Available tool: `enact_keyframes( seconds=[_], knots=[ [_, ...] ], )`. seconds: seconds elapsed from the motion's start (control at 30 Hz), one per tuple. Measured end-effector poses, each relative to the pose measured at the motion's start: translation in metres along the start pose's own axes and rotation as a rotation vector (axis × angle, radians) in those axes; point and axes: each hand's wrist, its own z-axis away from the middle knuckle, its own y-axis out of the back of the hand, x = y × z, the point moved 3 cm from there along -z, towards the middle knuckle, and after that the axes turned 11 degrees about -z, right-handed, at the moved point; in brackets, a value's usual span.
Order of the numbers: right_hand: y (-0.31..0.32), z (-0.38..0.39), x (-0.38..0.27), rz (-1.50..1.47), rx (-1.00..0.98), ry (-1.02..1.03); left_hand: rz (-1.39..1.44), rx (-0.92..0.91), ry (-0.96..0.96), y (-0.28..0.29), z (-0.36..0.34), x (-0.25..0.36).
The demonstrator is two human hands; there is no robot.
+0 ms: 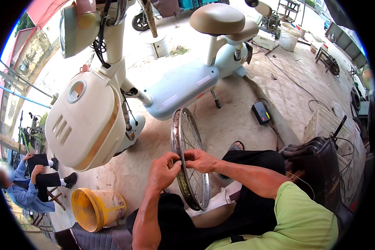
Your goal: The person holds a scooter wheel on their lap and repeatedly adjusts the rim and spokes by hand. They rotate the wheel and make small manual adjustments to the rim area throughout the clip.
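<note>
A spoked metal wheel rim (178, 129), with no tire on it, stands upright between my knees, showing dark worn patches. My left hand (164, 168) is pinched closed on the near side of the rim, at about its middle height. Beside it, my right hand (198, 160) reaches through the spokes and is closed on the rim's inner side, its fingertips close to my left thumb. Whether a small part is between the fingertips is too small to tell.
A pale two-seat electric scooter (183, 89) stands ahead. A yellow bucket (112, 208) is at lower left, beyond it a seated person (23, 196). A black charger box (260, 112) with cables lies right of the rim. A dark padded seat (321, 166) is at my right.
</note>
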Motion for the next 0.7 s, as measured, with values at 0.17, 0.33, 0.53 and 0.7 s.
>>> enact_keyframes(
  seconds=[0.17,0.33,0.53,0.7],
  knots=[
    [0.000,-0.003,0.001,-0.033,0.031,-0.007,0.029,0.049,-0.037,0.001,0.003,0.000],
    [0.000,-0.002,0.005,0.006,-0.002,0.013,-0.003,0.042,-0.031,0.001,0.002,0.002],
    [0.006,-0.003,0.007,0.059,0.035,0.032,0.029,0.067,-0.052,0.000,0.002,0.012],
    [0.007,-0.008,0.020,0.062,-0.002,0.043,0.004,0.066,-0.032,-0.001,0.003,0.005]
  ],
)
